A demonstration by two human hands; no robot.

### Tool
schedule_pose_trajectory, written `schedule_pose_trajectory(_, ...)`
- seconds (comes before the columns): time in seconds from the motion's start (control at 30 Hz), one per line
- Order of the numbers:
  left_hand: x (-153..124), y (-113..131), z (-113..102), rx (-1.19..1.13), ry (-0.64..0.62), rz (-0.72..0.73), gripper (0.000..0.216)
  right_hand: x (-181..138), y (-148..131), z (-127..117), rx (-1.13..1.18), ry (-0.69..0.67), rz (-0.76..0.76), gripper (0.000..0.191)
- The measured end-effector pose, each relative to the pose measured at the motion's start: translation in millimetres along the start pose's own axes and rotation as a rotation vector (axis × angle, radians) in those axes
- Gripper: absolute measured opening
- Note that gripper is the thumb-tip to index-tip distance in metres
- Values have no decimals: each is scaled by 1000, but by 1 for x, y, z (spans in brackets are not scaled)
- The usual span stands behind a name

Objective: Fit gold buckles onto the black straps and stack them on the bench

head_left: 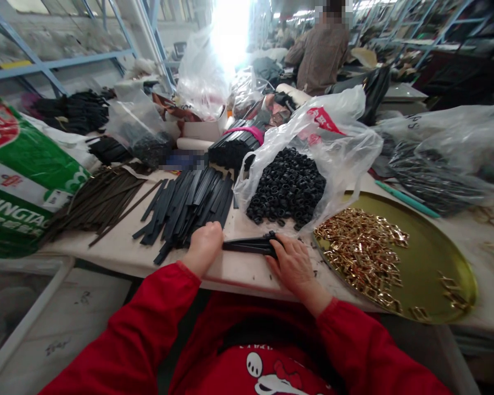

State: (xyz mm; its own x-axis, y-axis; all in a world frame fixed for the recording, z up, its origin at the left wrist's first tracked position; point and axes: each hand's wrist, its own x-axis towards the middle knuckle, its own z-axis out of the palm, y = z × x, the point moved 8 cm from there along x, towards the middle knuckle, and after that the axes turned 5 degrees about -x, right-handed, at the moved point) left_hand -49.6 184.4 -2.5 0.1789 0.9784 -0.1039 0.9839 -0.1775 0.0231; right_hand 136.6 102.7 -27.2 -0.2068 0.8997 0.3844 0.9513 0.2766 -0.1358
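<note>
A few narrow black straps [247, 246] stretch between my hands, just above the table's front part. My left hand [206, 244] is closed in a fist around their left end. Curled over the right end are the fingers of my right hand [291, 264], partly hiding what lies under them. Beside my left hand is a loose pile of flat black straps [193, 197]. Behind my right hand, an open clear plastic bag [349, 142] holds many small black loops [288, 184]. Gold metal buckles [362, 249] lie heaped on a round brass-coloured tray [432, 236] to the right.
Dark brown strips [102, 200] and a green printed bag [20, 181] stand at the left. A bundle of black straps [234, 147] tied with a pink band lies farther back. A teal pen-like stick [407, 198] rests behind the tray. Another person [323, 52] is in the background.
</note>
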Motion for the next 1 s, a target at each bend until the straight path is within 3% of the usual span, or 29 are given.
schedule_pose_trajectory(0.23, -2, 9, -3, 28, 27, -49, 26, -4, -2, -6, -3, 16, -29, 35)
schedule_pose_trajectory(0.43, -20, -19, -32, 83, 149, -101, 29, -7, -6, -18, 73, 56, -30, 33)
schedule_pose_trajectory(0.5, -36, -32, -55, 105, 266, -112, 31, -8, -8, -38, 157, 128, 8, 32)
schedule_pose_trajectory(0.57, -56, -41, -86, 105, 487, -71, 27, -6, -9, -64, 258, 221, 68, 32)
schedule_pose_trajectory(0.7, -98, -34, -131, -17, 820, 173, 14, 4, -20, -101, 434, 277, 130, 36)
schedule_pose_trajectory(0.77, -110, -18, -137, -155, 861, 325, 11, 9, -32, -102, 566, 193, 116, 40)
schedule_pose_trajectory(0.87, -109, 17, -120, -361, 742, 488, 10, 10, -56, -78, 934, -142, 85, 39)
schedule_pose_trajectory(0.93, -100, 38, -99, -531, 624, 510, 9, 4, -66, -57, 1147, -365, 148, 34)
schedule_pose_trajectory(1.0, -84, 46, -76, -832, 530, 394, 14, -1, -59, -42, 1224, -417, 297, 31)
